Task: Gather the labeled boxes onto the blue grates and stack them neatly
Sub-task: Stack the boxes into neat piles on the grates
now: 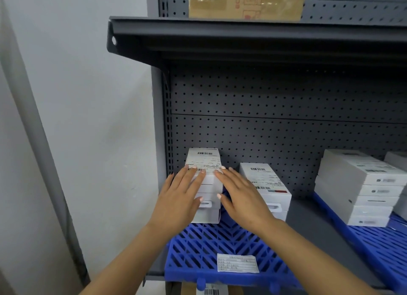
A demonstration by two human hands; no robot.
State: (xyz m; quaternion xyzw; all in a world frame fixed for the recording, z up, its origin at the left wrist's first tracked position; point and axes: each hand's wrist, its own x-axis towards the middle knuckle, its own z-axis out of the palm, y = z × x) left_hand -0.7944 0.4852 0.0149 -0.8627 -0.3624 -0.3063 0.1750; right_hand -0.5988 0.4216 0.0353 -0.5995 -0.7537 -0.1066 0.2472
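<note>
The left hand (180, 197) and right hand (240, 197) lie with straight fingers flat against the tall stack of labeled boxes (206, 175), at the far left of the near blue grate (198, 250); neither seems to grasp. A shorter stack (264, 182) stands just right.

A stack of labeled boxes (206, 184) is sitting at the back left corner of the left grate (220, 246), which is lying at the shelf's (312, 219) left end. A second stack (267, 189) is standing just to its right. A third stack (356, 189) is resting on the right grate (378, 244). Both hands, left (179, 197) and right (242, 197), are lying on the first stack.
</note>
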